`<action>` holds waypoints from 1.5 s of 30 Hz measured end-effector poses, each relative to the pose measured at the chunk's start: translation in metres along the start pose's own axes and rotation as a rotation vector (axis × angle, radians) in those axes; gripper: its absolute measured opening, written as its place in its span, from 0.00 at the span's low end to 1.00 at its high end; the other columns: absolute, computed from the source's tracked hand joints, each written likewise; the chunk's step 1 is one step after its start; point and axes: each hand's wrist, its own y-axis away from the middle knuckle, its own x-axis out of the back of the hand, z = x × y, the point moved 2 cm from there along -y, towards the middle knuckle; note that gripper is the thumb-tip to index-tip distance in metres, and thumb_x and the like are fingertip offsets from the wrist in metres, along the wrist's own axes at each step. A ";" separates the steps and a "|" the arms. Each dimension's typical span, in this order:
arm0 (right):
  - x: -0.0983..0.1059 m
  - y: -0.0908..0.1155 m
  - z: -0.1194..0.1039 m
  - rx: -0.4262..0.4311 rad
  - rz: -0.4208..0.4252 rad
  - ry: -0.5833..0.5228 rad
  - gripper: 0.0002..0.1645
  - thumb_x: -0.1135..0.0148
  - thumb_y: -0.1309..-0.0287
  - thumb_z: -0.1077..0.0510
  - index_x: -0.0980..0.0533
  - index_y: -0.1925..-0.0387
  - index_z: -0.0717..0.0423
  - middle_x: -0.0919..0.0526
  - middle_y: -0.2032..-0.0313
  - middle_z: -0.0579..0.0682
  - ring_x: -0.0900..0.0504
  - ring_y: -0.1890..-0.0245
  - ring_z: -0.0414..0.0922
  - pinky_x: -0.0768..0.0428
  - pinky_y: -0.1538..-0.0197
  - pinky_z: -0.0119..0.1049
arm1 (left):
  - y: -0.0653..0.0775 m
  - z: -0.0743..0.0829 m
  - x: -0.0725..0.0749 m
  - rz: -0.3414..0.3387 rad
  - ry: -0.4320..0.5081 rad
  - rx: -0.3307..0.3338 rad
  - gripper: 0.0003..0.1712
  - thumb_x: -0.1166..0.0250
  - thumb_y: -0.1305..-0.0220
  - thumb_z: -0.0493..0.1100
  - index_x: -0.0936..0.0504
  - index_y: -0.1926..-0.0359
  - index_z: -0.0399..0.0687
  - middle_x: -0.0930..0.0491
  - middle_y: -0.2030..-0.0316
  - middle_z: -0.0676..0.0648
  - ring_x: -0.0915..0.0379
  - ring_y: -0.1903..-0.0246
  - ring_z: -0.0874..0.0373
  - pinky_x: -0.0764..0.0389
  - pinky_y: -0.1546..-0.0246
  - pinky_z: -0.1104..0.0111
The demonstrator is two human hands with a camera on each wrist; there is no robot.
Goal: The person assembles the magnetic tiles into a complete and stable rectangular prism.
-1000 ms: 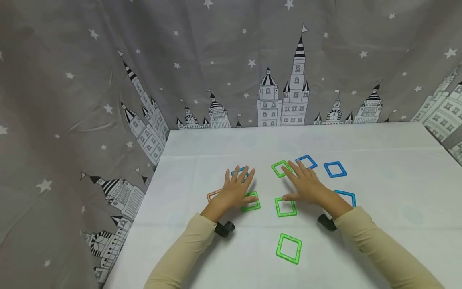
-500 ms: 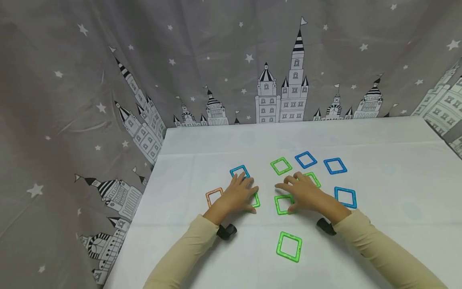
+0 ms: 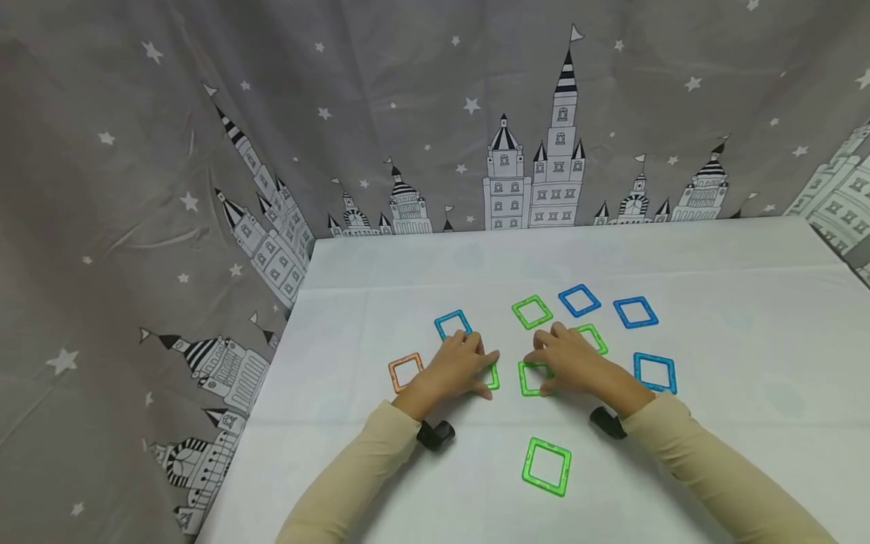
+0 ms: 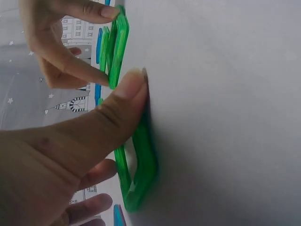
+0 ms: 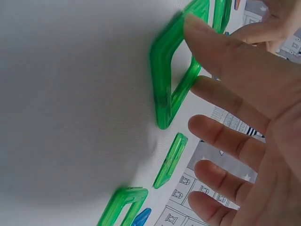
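Observation:
In the head view my left hand (image 3: 454,366) bends over a green square magnetic tile (image 3: 495,377), which lies partly hidden under the fingers. Thumb and index finger pinch that tile (image 4: 146,155) by its near and far edges, the thumb clear in the left wrist view. My right hand (image 3: 574,361) does likewise with a second green square magnetic tile (image 3: 524,379). In the right wrist view, its thumb is on one edge of the tile (image 5: 161,70) and the index finger on the opposite edge; the other fingers stay off it. A short gap separates the two tiles.
Around the hands lie an orange tile (image 3: 393,375), a light blue tile (image 3: 440,325), green tiles (image 3: 520,317) (image 3: 598,340), and blue tiles (image 3: 589,310) (image 3: 630,299) (image 3: 654,356). Nearer the front is one green tile (image 3: 566,472). A castle-print curtain (image 3: 381,113) backs the white table (image 3: 381,264).
Spread fingers have bent down, and both hands now pinch green tiles. My left hand has shifted slightly right with its tile; my right hand drew back from the far green tile toward the nearer one.

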 end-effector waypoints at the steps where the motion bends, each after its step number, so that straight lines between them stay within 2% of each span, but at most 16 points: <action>1: 0.000 -0.001 0.000 0.001 0.002 -0.004 0.31 0.27 0.65 0.43 0.20 0.54 0.45 0.26 0.60 0.46 0.38 0.65 0.44 0.35 0.65 0.34 | -0.002 0.001 0.000 -0.001 0.005 -0.007 0.42 0.37 0.58 0.69 0.29 0.40 0.62 0.33 0.61 0.54 0.44 0.65 0.59 0.37 0.63 0.70; 5: -0.001 -0.005 0.002 -0.003 0.001 -0.019 0.31 0.27 0.65 0.43 0.20 0.53 0.45 0.27 0.60 0.47 0.38 0.65 0.45 0.34 0.64 0.36 | -0.010 0.003 -0.001 -0.024 0.043 -0.033 0.42 0.37 0.57 0.68 0.31 0.39 0.63 0.33 0.60 0.54 0.44 0.65 0.60 0.36 0.62 0.70; 11: -0.001 -0.012 0.004 -0.001 -0.014 -0.019 0.31 0.28 0.64 0.42 0.20 0.53 0.45 0.27 0.59 0.48 0.37 0.63 0.45 0.32 0.63 0.38 | -0.020 0.006 -0.002 -0.046 0.047 -0.050 0.43 0.38 0.56 0.69 0.33 0.38 0.63 0.34 0.60 0.54 0.44 0.64 0.61 0.38 0.63 0.72; 19: -0.001 -0.018 0.003 0.017 -0.020 -0.014 0.31 0.28 0.65 0.42 0.20 0.53 0.44 0.27 0.60 0.48 0.37 0.63 0.45 0.32 0.63 0.38 | -0.025 0.007 -0.005 -0.045 0.038 -0.050 0.43 0.38 0.57 0.69 0.33 0.38 0.62 0.35 0.60 0.55 0.44 0.64 0.61 0.40 0.65 0.72; 31: 0.001 -0.020 0.003 0.008 -0.042 -0.044 0.33 0.27 0.66 0.44 0.20 0.52 0.46 0.28 0.61 0.48 0.36 0.62 0.46 0.31 0.62 0.39 | -0.023 0.009 0.001 -0.032 0.011 -0.052 0.44 0.38 0.57 0.70 0.32 0.38 0.62 0.33 0.60 0.55 0.43 0.64 0.61 0.39 0.65 0.72; 36: 0.001 -0.020 0.004 -0.001 -0.047 -0.042 0.32 0.27 0.66 0.45 0.21 0.52 0.46 0.27 0.61 0.49 0.36 0.63 0.46 0.32 0.63 0.38 | -0.022 0.009 -0.001 -0.021 -0.011 -0.039 0.46 0.40 0.57 0.71 0.35 0.36 0.60 0.31 0.56 0.54 0.40 0.59 0.59 0.34 0.59 0.70; 41: 0.000 -0.020 0.004 -0.007 -0.048 -0.043 0.32 0.27 0.66 0.44 0.20 0.52 0.47 0.27 0.61 0.49 0.36 0.63 0.46 0.31 0.63 0.38 | -0.014 0.007 -0.005 0.028 0.041 -0.039 0.48 0.39 0.57 0.71 0.36 0.35 0.57 0.29 0.51 0.53 0.36 0.52 0.55 0.31 0.48 0.64; 45: 0.000 -0.019 0.003 -0.021 -0.055 -0.055 0.33 0.27 0.65 0.45 0.21 0.52 0.48 0.27 0.60 0.50 0.36 0.62 0.46 0.31 0.63 0.38 | -0.001 -0.001 -0.005 0.070 0.126 -0.018 0.51 0.37 0.59 0.70 0.38 0.34 0.58 0.30 0.47 0.52 0.37 0.48 0.52 0.32 0.45 0.60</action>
